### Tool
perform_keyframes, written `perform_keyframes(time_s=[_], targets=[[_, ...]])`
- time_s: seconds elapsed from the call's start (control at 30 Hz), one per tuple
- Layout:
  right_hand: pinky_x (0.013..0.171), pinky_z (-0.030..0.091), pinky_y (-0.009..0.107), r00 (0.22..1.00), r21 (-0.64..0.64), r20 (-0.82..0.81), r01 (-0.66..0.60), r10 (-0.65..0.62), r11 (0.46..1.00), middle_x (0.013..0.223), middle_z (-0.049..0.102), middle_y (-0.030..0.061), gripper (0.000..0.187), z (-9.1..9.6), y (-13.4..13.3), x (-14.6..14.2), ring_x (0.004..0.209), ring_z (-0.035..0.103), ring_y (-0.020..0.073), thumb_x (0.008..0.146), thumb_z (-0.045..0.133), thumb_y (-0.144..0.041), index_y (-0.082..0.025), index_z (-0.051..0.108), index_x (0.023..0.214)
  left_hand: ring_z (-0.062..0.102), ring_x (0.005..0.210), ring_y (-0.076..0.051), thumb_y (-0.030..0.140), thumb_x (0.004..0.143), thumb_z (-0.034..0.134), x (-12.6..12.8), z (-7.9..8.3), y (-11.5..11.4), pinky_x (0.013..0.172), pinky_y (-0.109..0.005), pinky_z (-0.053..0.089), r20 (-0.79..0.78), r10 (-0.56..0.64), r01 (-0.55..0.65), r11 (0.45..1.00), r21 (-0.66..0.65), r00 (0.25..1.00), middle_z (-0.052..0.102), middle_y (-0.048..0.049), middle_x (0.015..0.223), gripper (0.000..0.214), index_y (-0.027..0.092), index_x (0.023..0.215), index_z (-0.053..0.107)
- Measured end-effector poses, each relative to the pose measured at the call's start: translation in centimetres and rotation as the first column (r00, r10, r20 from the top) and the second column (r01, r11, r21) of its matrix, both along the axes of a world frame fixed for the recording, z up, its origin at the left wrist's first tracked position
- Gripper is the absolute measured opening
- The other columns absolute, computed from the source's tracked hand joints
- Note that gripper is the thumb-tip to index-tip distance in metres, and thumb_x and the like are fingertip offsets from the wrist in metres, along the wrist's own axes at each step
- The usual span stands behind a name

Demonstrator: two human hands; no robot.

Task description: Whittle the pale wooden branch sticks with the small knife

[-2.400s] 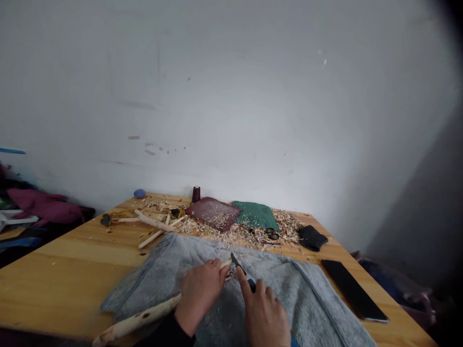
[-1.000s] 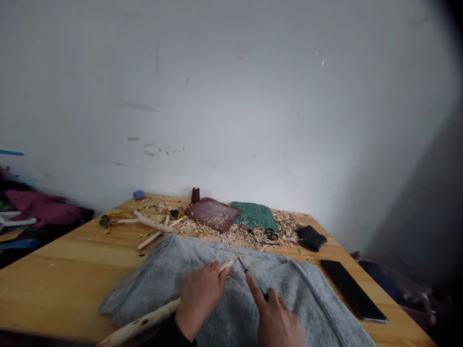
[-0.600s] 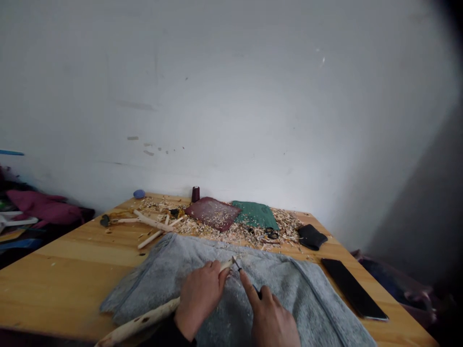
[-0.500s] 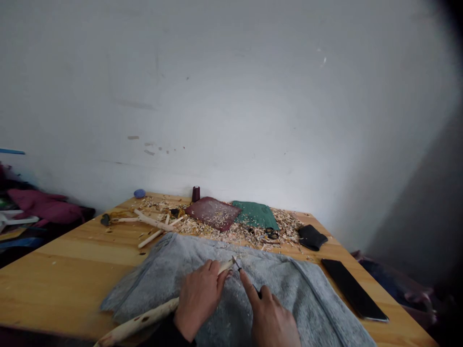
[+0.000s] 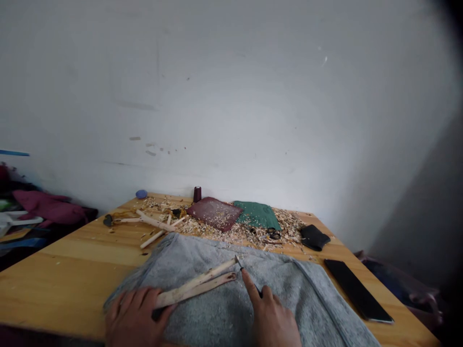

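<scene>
Clamping pale wooden stick in left hand, small dark knife in right hand at stick's tip; keep cuts shallow.

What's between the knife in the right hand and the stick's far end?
Nothing visible. The right hand holds the knife with its blade tip right beside the far end of the wooden stick, over the grey towel. The left hand grips the stick's near end, apart from the blade.

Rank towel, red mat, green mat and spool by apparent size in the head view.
1. Towel: clearly largest, though also nearest the camera.
2-3. Red mat and green mat: look alike, unranked.
4. Spool: smallest.
</scene>
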State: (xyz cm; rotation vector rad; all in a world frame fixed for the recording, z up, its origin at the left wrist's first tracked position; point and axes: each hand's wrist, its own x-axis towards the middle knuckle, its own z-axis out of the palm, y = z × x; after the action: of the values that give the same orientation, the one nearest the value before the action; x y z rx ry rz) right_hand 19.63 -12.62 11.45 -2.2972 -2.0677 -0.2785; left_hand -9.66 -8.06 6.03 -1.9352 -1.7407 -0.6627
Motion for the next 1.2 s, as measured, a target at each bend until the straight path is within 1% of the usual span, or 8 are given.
perform_keyframes(time_s=[0.23, 0.4, 0.53, 0.6, 0.73, 0.87, 1.03, 1.2], targets=[[0.059, 0.053, 0.028, 0.995, -0.026, -0.081, 0.062, -0.064, 0.998, 0.091, 0.071, 0.0029, 0.094, -1.1, -0.1, 1.6, 0.070, 0.074, 0.0206, 0.075, 0.039, 0.011, -0.046, 0.037, 0.150, 0.054, 0.122, -0.034, 0.021, 0.076, 0.056, 1.8, 8.9, 3.4, 0.117, -0.058, 0.022, -0.019, -0.118, 0.120, 0.978, 0.169, 0.993, 0.070, -0.0059, 0.121, 0.021, 0.029, 0.090, 0.069], [0.063, 0.053, 0.026, 0.972, -0.051, -0.212, 0.090, -0.098, 0.995, 0.089, 0.074, 0.0037, 0.089, -2.3, 0.4, 2.6, 0.071, 0.074, 0.0192, 0.076, 0.041, 0.009, -0.040, 0.038, 0.151, 0.001, 0.152, -0.044, 0.016, 0.078, 0.063, 5.4, 12.8, 5.4, 0.119, -0.065, 0.015, 0.149, -0.282, 0.213, 0.908, 0.362, 0.948, 0.012, -0.0147, 0.165, 0.037, 0.020, 0.114, 0.058], [0.066, 0.054, 0.026, 0.961, -0.078, -0.261, 0.078, -0.096, 0.994, 0.093, 0.076, 0.0039, 0.085, -2.7, 1.0, 3.0, 0.078, 0.075, 0.0197, 0.080, 0.040, 0.007, -0.040, 0.037, 0.151, 0.014, 0.152, -0.040, 0.022, 0.082, 0.060, 7.2, 11.8, 7.5, 0.112, -0.056, 0.037, 0.467, -0.576, 0.482, 0.818, 0.315, 0.671, -0.002, -0.0167, 0.166, 0.043, 0.021, 0.122, 0.045], [0.068, 0.054, 0.027, 0.959, -0.090, -0.271, 0.066, -0.088, 0.994, 0.095, 0.076, 0.0041, 0.085, -2.8, 1.1, 3.0, 0.080, 0.075, 0.0197, 0.081, 0.038, 0.007, -0.040, 0.037, 0.151, 0.039, 0.142, -0.036, 0.033, 0.079, 0.067, 8.3, 11.2, 9.0, 0.100, -0.047, 0.052, 0.702, -0.631, 0.552, 0.732, 0.399, 0.329, 0.007, -0.0156, 0.165, 0.054, 0.026, 0.124, 0.039], [0.070, 0.054, 0.028, 0.962, -0.107, -0.259, 0.065, -0.091, 0.992, 0.095, 0.076, 0.0039, 0.088, -2.7, 1.2, 3.0, 0.082, 0.075, 0.0200, 0.080, 0.035, 0.010, -0.041, 0.037, 0.151, 0.070, 0.100, -0.023, 0.045, 0.064, 0.079, 11.9, 11.1, 11.8, 0.074, -0.031, 0.056, 0.898, -0.384, 0.416, 0.796, 0.440, -0.215, 0.058, -0.0100, 0.132, 0.071, 0.026, 0.120, 0.041], [0.070, 0.053, 0.026, 0.960, -0.143, -0.275, 0.019, -0.059, 0.990, 0.097, 0.076, 0.0061, 0.088, -2.1, 1.0, 3.2, 0.083, 0.075, 0.0198, 0.078, 0.035, 0.010, -0.037, 0.036, 0.152, 0.062, 0.057, -0.014, 0.041, 0.054, 0.084, 16.2, 9.6, 12.3, 0.052, -0.024, 0.045, 0.980, -0.059, 0.681, 0.712, 0.174, -0.190, 0.066, 0.0014, 0.065, 0.045, 0.017, 0.084, 0.059], [0.068, 0.051, 0.025, 0.953, -0.159, -0.301, -0.016, -0.033, 0.987, 0.100, 0.075, 0.0077, 0.085, -1.7, 0.9, 3.5, 0.083, 0.075, 0.0190, 0.079, 0.035, 0.008, -0.035, 0.035, 0.154, 0.028, 0.032, -0.003, 0.042, 0.063, 0.072, 18.0, 5.7, 11.4, 0.037, -0.019, 0.020, 0.964, 0.048, 0.669, 0.729, 0.145, -0.261, 0.037, 0.0131, 0.040, 0.036, 0.023, 0.061, 0.042], [0.066, 0.052, 0.025, 0.965, -0.176, -0.254, 0.020, -0.065, 0.984, 0.099, 0.075, 0.0055, 0.090, -1.4, 0.7, 3.2, 0.080, 0.075, 0.0197, 0.079, 0.036, 0.008, -0.040, 0.031, 0.154, 0.024, 0.032, -0.004, 0.043, 0.063, 0.071, 15.9, 5.7, 11.8, 0.037, -0.019, 0.021, 0.918, 0.125, 0.681, 0.709, 0.183, -0.376, 0.028, 0.0129, 0.036, 0.039, 0.024, 0.056, 0.037]])
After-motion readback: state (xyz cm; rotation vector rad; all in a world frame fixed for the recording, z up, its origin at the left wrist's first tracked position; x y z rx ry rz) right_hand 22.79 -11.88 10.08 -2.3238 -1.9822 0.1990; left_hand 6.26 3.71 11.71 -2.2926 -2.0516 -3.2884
